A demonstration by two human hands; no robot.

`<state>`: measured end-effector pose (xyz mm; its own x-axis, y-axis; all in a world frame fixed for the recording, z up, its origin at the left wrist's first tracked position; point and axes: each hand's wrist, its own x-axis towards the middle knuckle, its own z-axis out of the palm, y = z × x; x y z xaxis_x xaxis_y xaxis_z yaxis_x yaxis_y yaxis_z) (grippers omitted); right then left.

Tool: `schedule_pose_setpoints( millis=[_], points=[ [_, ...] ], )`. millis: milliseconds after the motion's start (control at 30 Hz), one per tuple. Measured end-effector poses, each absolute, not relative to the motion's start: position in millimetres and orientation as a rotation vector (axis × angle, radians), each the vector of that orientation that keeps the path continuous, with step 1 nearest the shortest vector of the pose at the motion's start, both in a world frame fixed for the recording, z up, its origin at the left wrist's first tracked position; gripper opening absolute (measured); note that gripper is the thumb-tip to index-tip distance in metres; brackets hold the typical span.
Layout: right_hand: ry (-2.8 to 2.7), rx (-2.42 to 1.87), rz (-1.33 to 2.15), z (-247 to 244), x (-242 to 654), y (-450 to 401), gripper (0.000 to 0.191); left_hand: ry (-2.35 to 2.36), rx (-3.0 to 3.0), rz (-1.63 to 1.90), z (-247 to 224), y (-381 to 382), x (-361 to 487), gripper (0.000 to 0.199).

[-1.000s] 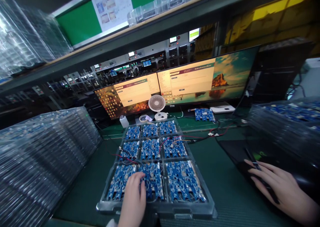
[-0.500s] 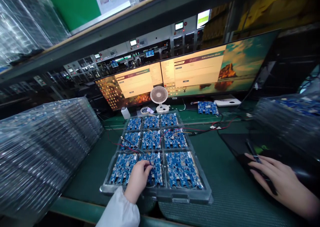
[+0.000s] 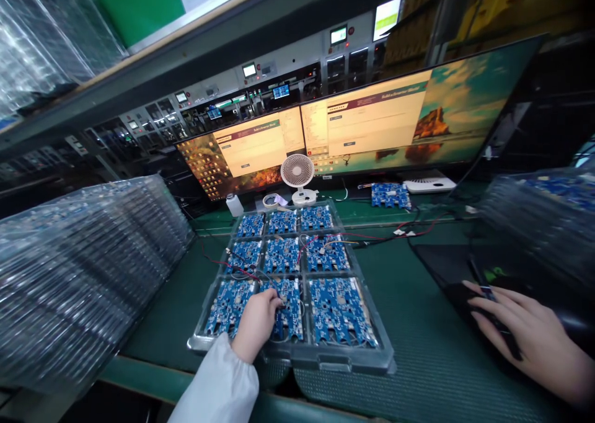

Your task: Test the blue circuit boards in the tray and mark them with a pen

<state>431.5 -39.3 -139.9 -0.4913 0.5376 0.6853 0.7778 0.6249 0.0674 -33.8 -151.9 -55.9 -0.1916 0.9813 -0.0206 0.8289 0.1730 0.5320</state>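
A clear plastic tray (image 3: 344, 360) holds several blue circuit boards in compartments. My left hand (image 3: 258, 319) is over the front middle board (image 3: 292, 311), its thumb and fingertips pinched together at the board's surface; whatever lies between them is too small to make out. Thin red and black wires with small connectors lie across the boards of the middle row. At the right, my right hand (image 3: 525, 324) is wrapped round a dark pen-like tool (image 3: 504, 335), over a black mat (image 3: 432, 263).
Stacks of filled clear trays stand at the left (image 3: 93, 274) and right (image 3: 543, 224). Behind the tray are a small white fan (image 3: 297, 172), a white bottle (image 3: 235, 205), a tape roll, two monitors (image 3: 372, 125) and a separate blue board (image 3: 390, 196). A shelf runs overhead.
The view has shifted slightly. My left hand remains pinched at the front middle board, and my right hand still holds the dark tool.
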Motion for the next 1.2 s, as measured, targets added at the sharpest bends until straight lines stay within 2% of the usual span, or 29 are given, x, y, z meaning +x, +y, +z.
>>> schedule_pose_setpoints(
  millis=[467, 733, 900, 1200],
  points=[
    [-2.214, -0.991, -0.525, -132.2, 427.5, -39.9, 0.025, 2.067, 1.797, 0.661, -69.5, -151.3, -35.1, 0.02],
    [-2.197, -1.006, -0.49, -137.8, 431.5, -39.6, 0.025, 2.101, 1.811, 0.556, -67.3, -158.0, -29.9, 0.021],
    [-2.184, -0.998, -0.472, -144.6, 433.7, -35.2, 0.024, 2.036, 1.771, 0.686, -70.3, -167.0, -29.5, 0.014],
    [-2.183, -1.003, -0.458, -145.4, 432.8, -35.1, 0.024, 2.065, 1.623, 0.804, -75.8, -170.0, -30.4, 0.039]
  ],
)
